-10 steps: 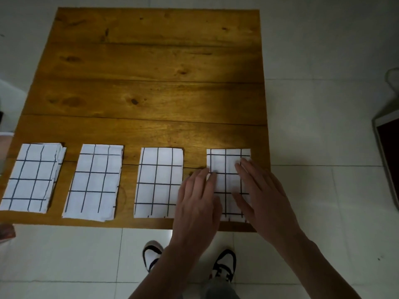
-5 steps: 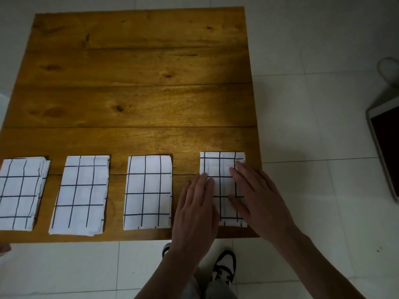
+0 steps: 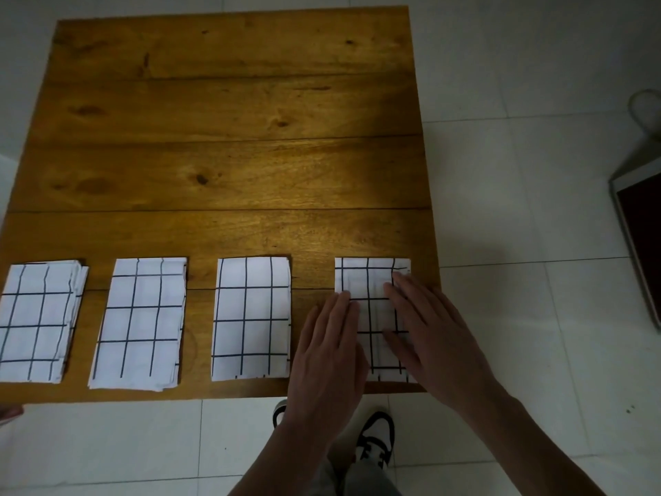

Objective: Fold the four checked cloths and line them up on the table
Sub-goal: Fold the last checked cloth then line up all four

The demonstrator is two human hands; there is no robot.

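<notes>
Four folded checked cloths are lined up along the near edge of the bench (image 3: 232, 155). The rightmost cloth (image 3: 372, 281) is pressed flat under the left hand (image 3: 329, 356) and right hand (image 3: 436, 338), fingers straight, nothing gripped.

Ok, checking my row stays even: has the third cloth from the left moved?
No. The third cloth still straddles the same seam of the table, equally far from the second cloth.
</notes>
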